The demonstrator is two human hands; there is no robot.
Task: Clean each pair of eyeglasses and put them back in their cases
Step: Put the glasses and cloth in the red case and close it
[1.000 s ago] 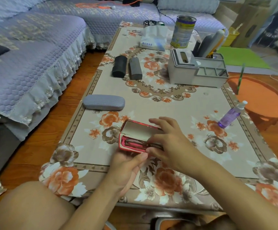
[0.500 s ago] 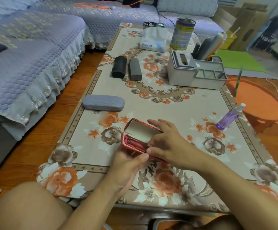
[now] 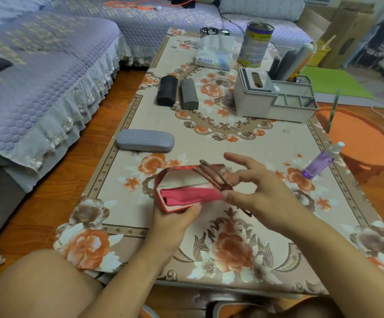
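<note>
Near the middle of the frame the left hand (image 3: 175,222) grips the near edge of an open red case (image 3: 186,191), thumb over its front wall, holding it just above the flowered tablecloth (image 3: 243,143). A pink cloth (image 3: 191,194) lies in the case's tray. The right hand (image 3: 258,191) pinches a folded pair of brown glasses (image 3: 212,176) between thumb and curled fingers at the right end of the case, with the forefinger held out straight. The glasses sit tilted across the open lid, partly over the tray; they are blurred, so whether they touch the case is unclear.

Risks from here, as a judgement: the pinch is narrow and at one end of the frame, so the glasses could swing or slip and drop onto the table. A temple arm could snag on the lid or drag the cloth out with it. Fingers may also smear the lenses.

A grey case (image 3: 145,141) lies closed at left of centre, two dark cases (image 3: 177,92) further up, and a purple spray bottle (image 3: 320,162) at right, well apart from the hands.
</note>
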